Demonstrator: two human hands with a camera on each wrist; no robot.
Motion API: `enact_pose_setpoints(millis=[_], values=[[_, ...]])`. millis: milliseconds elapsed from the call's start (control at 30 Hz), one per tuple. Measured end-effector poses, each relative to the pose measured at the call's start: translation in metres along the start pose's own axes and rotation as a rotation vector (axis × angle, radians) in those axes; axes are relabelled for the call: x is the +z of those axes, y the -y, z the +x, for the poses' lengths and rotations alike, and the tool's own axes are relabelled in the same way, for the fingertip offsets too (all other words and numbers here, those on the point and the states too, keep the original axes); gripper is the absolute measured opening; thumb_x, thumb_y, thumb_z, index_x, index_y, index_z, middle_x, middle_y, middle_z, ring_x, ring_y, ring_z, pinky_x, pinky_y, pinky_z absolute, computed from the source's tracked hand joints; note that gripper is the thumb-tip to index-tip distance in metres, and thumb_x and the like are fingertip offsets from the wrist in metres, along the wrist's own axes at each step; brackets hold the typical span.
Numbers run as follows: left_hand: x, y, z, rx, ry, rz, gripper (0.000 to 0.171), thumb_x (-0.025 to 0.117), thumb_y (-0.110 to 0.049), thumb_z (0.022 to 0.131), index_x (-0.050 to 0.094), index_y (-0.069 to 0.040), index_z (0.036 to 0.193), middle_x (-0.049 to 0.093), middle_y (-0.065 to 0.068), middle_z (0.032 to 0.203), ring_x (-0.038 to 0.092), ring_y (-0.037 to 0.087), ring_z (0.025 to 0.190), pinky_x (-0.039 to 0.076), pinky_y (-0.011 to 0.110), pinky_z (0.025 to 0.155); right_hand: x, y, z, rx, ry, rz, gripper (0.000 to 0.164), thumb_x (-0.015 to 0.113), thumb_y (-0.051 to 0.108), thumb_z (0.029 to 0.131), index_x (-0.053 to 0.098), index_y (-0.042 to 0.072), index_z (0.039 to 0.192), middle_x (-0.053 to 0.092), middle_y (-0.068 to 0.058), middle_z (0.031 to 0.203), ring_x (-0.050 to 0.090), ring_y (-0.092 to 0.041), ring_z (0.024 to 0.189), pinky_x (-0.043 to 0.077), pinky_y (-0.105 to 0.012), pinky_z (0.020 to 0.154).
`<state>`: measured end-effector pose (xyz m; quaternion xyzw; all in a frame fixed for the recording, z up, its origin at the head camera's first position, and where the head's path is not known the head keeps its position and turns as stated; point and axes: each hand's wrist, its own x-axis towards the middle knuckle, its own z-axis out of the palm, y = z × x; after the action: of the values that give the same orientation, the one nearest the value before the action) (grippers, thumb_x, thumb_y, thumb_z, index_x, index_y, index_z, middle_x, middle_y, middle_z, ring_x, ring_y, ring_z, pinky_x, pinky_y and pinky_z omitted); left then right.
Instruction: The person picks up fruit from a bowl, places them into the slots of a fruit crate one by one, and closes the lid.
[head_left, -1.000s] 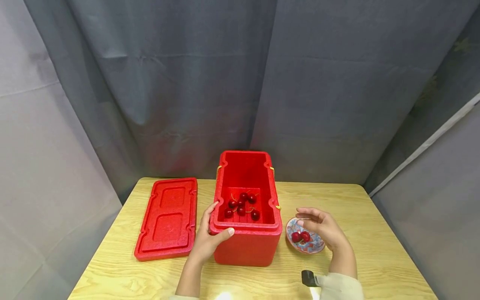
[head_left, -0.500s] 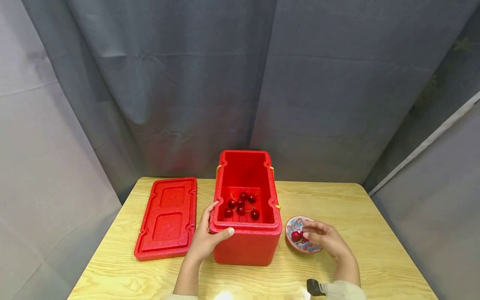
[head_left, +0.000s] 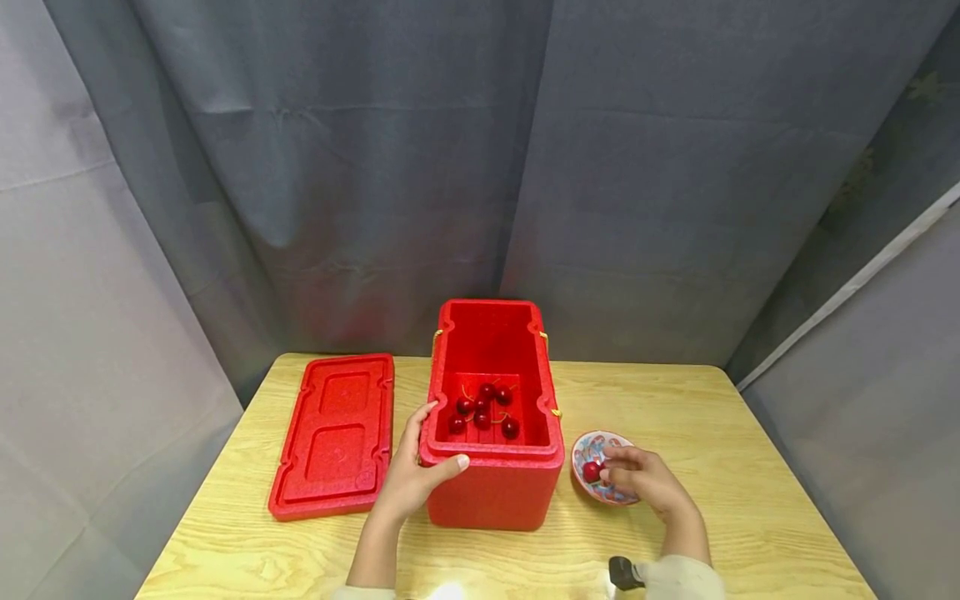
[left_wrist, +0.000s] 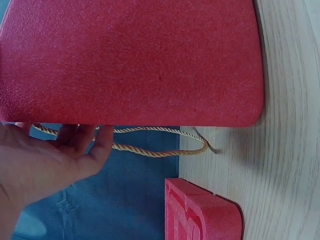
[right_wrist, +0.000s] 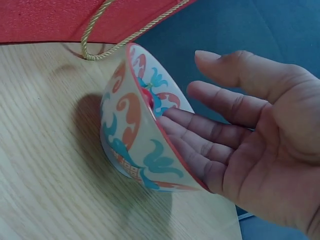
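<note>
My left hand (head_left: 408, 483) grips the near left corner of an uncovered red foam box (head_left: 495, 500), thumb on the front rim and fingers along the left side. Several dark red cherries (head_left: 482, 406), some with stems, lie on the box floor. To the right stands a small patterned bowl (right_wrist: 135, 135) with an orange-red rim. My right hand (head_left: 652, 482) reaches into it, its fingers (right_wrist: 200, 142) over the rim and its thumb apart from the index finger. One cherry (head_left: 592, 472) shows in the bowl beside the fingertips; a second is mostly hidden behind them.
The red lid (head_left: 337, 437) lies flat on the wooden table (head_left: 720, 467), left of the box. A twisted gold rope handle (left_wrist: 150, 150) hangs at the box's side. Grey curtains (head_left: 390, 183) close off the back and sides.
My right hand has come down from above the bowl, so its fingers are now inside and cover one of the two cherries. The left hand keeps its hold on the box.
</note>
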<state>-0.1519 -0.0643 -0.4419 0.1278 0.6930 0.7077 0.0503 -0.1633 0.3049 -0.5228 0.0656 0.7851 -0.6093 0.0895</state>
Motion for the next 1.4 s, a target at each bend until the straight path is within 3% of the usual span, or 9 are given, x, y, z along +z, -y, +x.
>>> enact_pose_setpoints(millis=[367,533,633,767,867,967,1067,1300,1400], values=[[0.000,0.000,-0.001,-0.003,-0.009,0.023,0.082,0.075,-0.011,0.077,0.026,-0.016,0.144,0.042,0.011,0.135,0.050,0.026,0.113,0.047,0.035,0.086,0.014,-0.002,0.007,0.013,-0.025,-0.069,0.046,0.064,0.004,0.083,0.048,-0.014,0.122,0.063,-0.012,0.094,0.061,-0.020,0.083,0.052,-0.040,0.072],[-0.001,0.001,-0.002,-0.001,-0.025,0.037,0.082,0.076,-0.012,0.076,0.028,-0.017,0.143,0.042,0.009,0.135,0.049,0.025,0.114,0.045,0.035,0.087,0.021,-0.004,0.012,0.008,-0.058,-0.062,0.042,0.064,-0.003,0.080,0.050,-0.015,0.118,0.061,-0.023,0.094,0.059,-0.018,0.076,0.053,-0.039,0.069],[-0.001,0.002,-0.002,-0.002,-0.023,0.031,0.083,0.076,-0.012,0.076,0.027,-0.018,0.143,0.041,0.009,0.135,0.049,0.025,0.114,0.045,0.035,0.087,0.025,-0.004,0.015,0.014,-0.075,-0.052,0.041,0.063,-0.004,0.078,0.051,-0.016,0.115,0.048,-0.035,0.121,0.061,-0.022,0.079,0.053,-0.039,0.069],[-0.001,0.003,-0.001,-0.001,-0.018,0.021,0.084,0.075,-0.012,0.076,0.026,-0.018,0.144,0.040,0.011,0.137,0.049,0.026,0.115,0.046,0.035,0.088,0.027,-0.003,0.016,0.021,-0.095,-0.094,0.039,0.064,-0.004,0.076,0.053,-0.016,0.112,0.016,-0.036,0.142,0.052,-0.039,0.109,0.052,-0.033,0.072],[-0.001,0.002,-0.001,0.000,-0.020,0.023,0.084,0.075,-0.012,0.076,0.027,-0.018,0.144,0.039,0.011,0.137,0.049,0.026,0.115,0.046,0.035,0.087,0.027,-0.001,0.017,0.019,-0.114,-0.150,0.036,0.065,-0.003,0.077,0.055,-0.014,0.109,0.034,-0.035,0.135,0.043,-0.042,0.117,0.049,-0.025,0.072],[-0.001,0.002,-0.001,0.004,-0.019,0.022,0.084,0.075,-0.012,0.076,0.027,-0.018,0.144,0.039,0.009,0.137,0.049,0.027,0.115,0.047,0.034,0.086,0.029,0.000,0.016,0.012,-0.142,-0.193,0.035,0.068,-0.002,0.076,0.057,-0.014,0.107,0.057,-0.028,0.105,0.055,-0.033,0.096,0.047,-0.022,0.065],[-0.001,0.002,0.000,0.008,-0.014,0.015,0.083,0.075,-0.011,0.076,0.027,-0.017,0.144,0.040,0.010,0.137,0.050,0.027,0.114,0.047,0.034,0.086,0.031,0.000,0.016,-0.001,-0.137,-0.205,0.037,0.069,-0.003,0.076,0.056,-0.015,0.108,0.060,-0.014,0.087,0.055,-0.018,0.077,0.048,-0.024,0.061],[-0.003,0.026,0.007,0.022,-0.026,-0.015,0.083,0.077,-0.013,0.075,0.030,-0.028,0.142,0.042,0.008,0.135,0.050,0.027,0.113,0.047,0.035,0.086,0.031,0.000,0.015,-0.027,-0.126,-0.268,0.042,0.070,-0.003,0.072,0.057,-0.013,0.110,0.062,-0.013,0.090,0.055,-0.020,0.081,0.047,-0.026,0.066],[-0.002,0.023,0.006,0.022,-0.026,-0.013,0.084,0.077,-0.013,0.075,0.029,-0.027,0.142,0.042,0.008,0.135,0.050,0.026,0.114,0.047,0.034,0.086,0.030,0.000,0.014,-0.019,-0.137,-0.233,0.042,0.071,-0.004,0.071,0.057,-0.014,0.110,0.062,-0.014,0.092,0.056,-0.020,0.083,0.047,-0.027,0.069]])
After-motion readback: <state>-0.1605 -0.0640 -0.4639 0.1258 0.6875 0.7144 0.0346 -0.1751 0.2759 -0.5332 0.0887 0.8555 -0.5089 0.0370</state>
